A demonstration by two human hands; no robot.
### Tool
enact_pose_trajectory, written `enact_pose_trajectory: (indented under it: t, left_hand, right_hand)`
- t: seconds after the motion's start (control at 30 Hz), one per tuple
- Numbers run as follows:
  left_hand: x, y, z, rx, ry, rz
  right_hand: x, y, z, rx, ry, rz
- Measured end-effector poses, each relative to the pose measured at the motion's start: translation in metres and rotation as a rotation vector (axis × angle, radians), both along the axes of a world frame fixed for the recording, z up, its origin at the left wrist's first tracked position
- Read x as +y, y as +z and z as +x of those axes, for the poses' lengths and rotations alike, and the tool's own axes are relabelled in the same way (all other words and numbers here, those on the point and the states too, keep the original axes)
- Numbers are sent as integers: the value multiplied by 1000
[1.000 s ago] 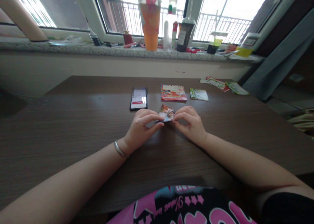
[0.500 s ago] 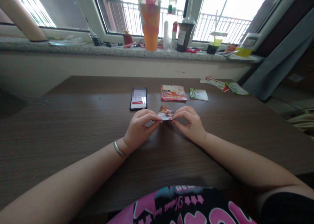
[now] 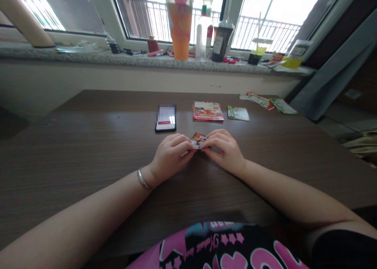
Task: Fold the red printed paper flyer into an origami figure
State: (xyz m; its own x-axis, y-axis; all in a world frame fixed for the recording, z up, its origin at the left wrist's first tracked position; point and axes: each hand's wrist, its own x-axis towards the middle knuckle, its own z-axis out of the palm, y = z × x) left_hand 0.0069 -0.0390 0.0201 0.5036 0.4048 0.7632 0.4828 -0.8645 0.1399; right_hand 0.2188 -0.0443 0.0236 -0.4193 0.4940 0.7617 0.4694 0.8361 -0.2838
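Note:
Both hands meet over the middle of the dark wooden table (image 3: 73, 143). My left hand (image 3: 169, 157), with a silver bangle at the wrist, pinches one side of a small folded colourful paper (image 3: 198, 139). My right hand (image 3: 224, 149) pinches the other side, fingers curled over it. Most of the paper is hidden by my fingers; only its far edge shows. Just beyond the hands lie a black phone (image 3: 165, 118), a red printed leaflet (image 3: 207, 111) and a green leaflet (image 3: 238, 113).
More leaflets (image 3: 266, 101) lie at the table's far right corner. The stone windowsill (image 3: 88, 58) behind carries a tall orange cup (image 3: 180, 23), a bottle (image 3: 205, 25), a dark drink cup (image 3: 221, 39), a small yellow-green cup (image 3: 257, 51) and clutter.
My hands have drawn closer together over the paper, which now looks smaller and more covered by my fingers. The phone and leaflets have not moved.

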Motion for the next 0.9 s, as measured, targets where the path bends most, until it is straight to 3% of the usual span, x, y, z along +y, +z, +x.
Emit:
enact_pose_trajectory:
  t: [0.2, 0.5, 0.9]
  left_hand:
    - [2, -3, 0, -23, 1, -51]
    - [2, -3, -1, 136, 35, -72]
    - [1, -4, 2, 226, 84, -4]
  right_hand:
    - [2, -2, 0, 45, 14, -60]
    - [2, -1, -4, -55, 72, -91]
    - [4, -6, -6, -32, 54, -98]
